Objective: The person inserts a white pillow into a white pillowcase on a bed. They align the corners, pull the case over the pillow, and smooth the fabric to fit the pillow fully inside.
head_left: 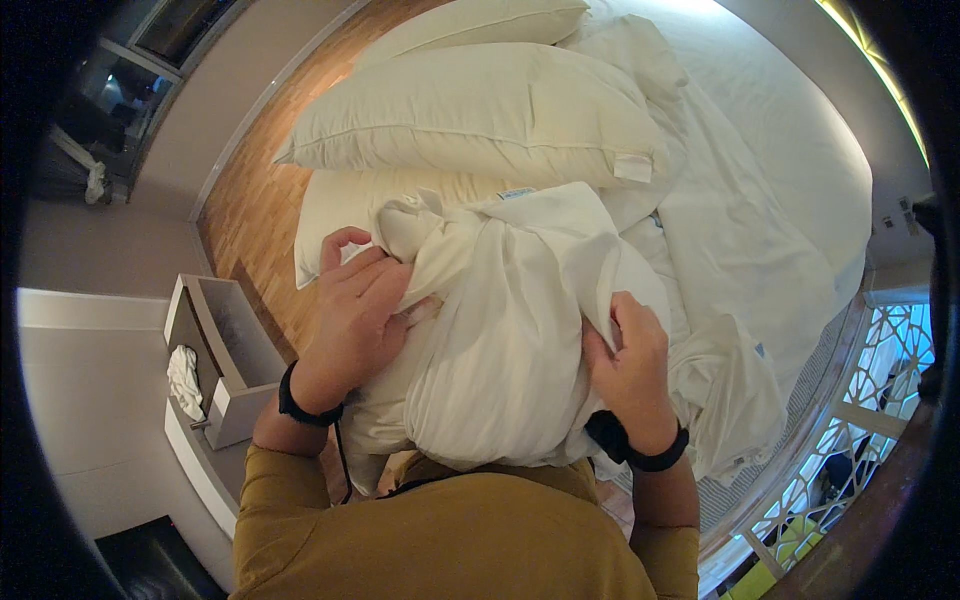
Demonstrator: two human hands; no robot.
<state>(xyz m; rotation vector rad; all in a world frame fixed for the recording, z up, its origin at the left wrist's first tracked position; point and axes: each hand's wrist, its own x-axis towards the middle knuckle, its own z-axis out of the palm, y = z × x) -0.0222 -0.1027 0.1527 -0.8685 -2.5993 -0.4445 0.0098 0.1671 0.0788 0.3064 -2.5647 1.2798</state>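
Observation:
A loose white pillowcase hangs in folds in front of my torso, its upper part twisted and bunched. My left hand grips its left edge, with the thumb tucked under the fabric and the fingers bent over it. On the right, my right hand pinches a fold of the same cloth between thumb and fingers. Part of a cream pillow shows below my left wrist, partly covered by the pillowcase. Just beyond my hands, another pillow lies flat on the bed.
A plump cream pillow with a white tag lies farther back, and one more pillow is behind it. Crumpled white cloth hangs at the right of the bed. An open drawer unit stands left; a lattice screen stands right.

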